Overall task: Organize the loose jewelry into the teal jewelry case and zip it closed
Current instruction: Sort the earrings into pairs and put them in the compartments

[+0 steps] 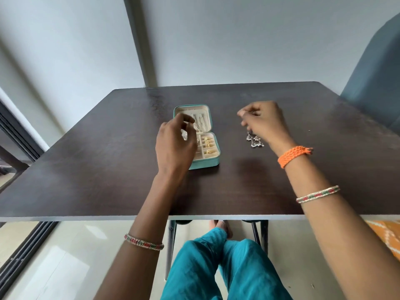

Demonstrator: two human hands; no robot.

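Note:
The teal jewelry case (213, 159) lies open on the dark table (108, 169), lid flat at the far side. Its near half has small compartments holding gold rings (208, 145), and a thin chain (197, 126) lies across the lid. My left hand (174, 148) hovers over the case's left side with curled fingers that pinch a small silver piece (184, 135). My right hand (263, 122) is to the right of the case, fingertips drawn together; I see nothing between them. Just below it, silver dangling earrings (253, 141) lie on the table.
A blue-grey chair (372, 79) stands at the table's far right corner. A wall runs behind the far edge, and a dark window frame (19, 135) is at the left. My knees in teal trousers (216, 267) sit under the near edge.

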